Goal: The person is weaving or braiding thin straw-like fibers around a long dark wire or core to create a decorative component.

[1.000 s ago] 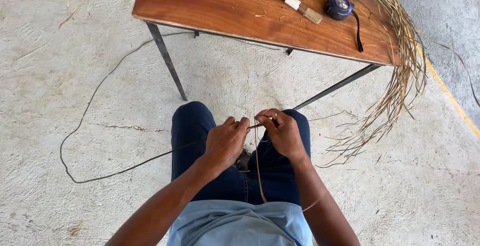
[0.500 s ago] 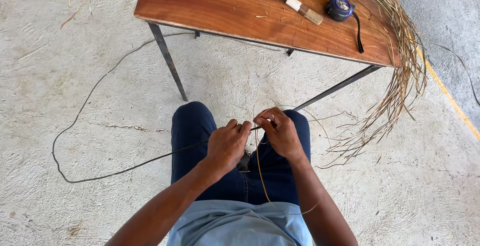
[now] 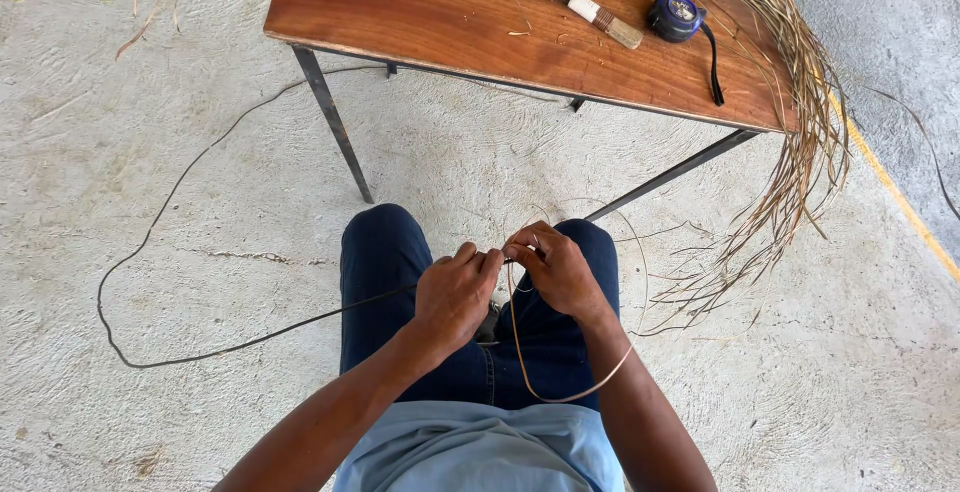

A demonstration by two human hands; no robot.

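While over lap, left hand (image 3: 455, 292) and right hand (image 3: 555, 270) grip pinched tight on thin reed strand (image 3: 520, 352).

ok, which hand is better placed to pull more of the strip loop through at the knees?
Right, probably. The right hand pinches the tan strip where the loop hanging over the lap rises to it. The left hand meets it fingertip to fingertip and sits where the dark cord trailing across the floor ends.

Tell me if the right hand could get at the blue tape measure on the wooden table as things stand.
Probably yes, with a forward lean: nothing stands between the right hand and the blue tape measure on the wooden table, but its fingers now pinch a thin tan strand.
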